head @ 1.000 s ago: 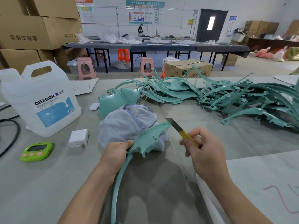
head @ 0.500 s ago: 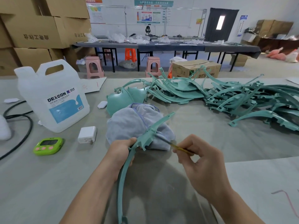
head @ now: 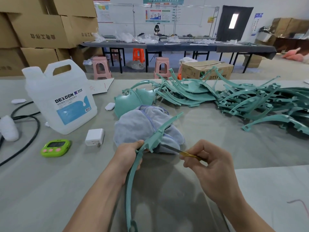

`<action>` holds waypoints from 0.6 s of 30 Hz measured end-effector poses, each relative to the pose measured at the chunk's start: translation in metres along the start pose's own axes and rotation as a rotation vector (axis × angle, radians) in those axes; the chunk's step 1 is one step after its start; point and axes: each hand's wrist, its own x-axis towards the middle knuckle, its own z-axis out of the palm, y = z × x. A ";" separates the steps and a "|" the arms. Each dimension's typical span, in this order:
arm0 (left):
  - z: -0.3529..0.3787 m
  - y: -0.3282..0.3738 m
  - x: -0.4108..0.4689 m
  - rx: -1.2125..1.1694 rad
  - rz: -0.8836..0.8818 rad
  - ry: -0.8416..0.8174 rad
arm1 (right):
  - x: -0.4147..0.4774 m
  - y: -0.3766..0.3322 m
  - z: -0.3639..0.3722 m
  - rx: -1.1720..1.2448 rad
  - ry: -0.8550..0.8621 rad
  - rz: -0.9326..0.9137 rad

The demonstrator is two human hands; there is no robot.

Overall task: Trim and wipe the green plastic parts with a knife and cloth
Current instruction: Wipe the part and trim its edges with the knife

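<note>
the left hand (head: 128, 155) is gripping a long curved green part (head: 131, 183) just below its wide, notched stretch, fingers curled round it. the part's far tip is reaching over the crumpled cloth (head: 138, 126), while its near end is running out of the bottom edge, cut off. the right hand (head: 213, 169) is pinching the knife (head: 188, 154) by its yellow handle between thumb and fingertips, the rest of the handle being hidden inside the hand. the thin blade is pointing left toward the part's notched edge and is blending into the cloth behind it (whether the tip is touching the plastic i cannot tell).

the cloth is lying on the table (head: 50, 190) just beyond both hands, and is partly covering two domed green pieces (head: 127, 102) behind it. a pile (head: 242, 101) of similar curved parts is sprawling across the far right, being clipped by the right edge. something clear seems to be hanging inside the held part's curve, showing only as faint glare.

to the left a white jug (head: 61, 97) is standing upright. a green timer (head: 55, 147) is sitting near left, its screen too small to read, with a white plug (head: 94, 136) lying between it and the cloth. a black cable (head: 34, 131) is looping off the left edge.
</note>
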 end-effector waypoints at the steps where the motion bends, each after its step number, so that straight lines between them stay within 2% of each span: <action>1: 0.000 0.000 0.000 -0.002 -0.001 -0.001 | 0.001 -0.001 0.000 0.007 0.006 -0.011; 7: 0.003 0.000 -0.001 0.010 -0.014 -0.002 | 0.004 0.006 0.004 -0.080 0.101 -0.061; 12: 0.002 0.001 -0.005 -0.020 -0.047 -0.101 | 0.004 0.010 0.014 -0.213 0.049 -0.094; 18: 0.000 0.002 -0.007 -0.025 -0.081 -0.160 | 0.005 0.011 0.010 -0.186 -0.010 -0.067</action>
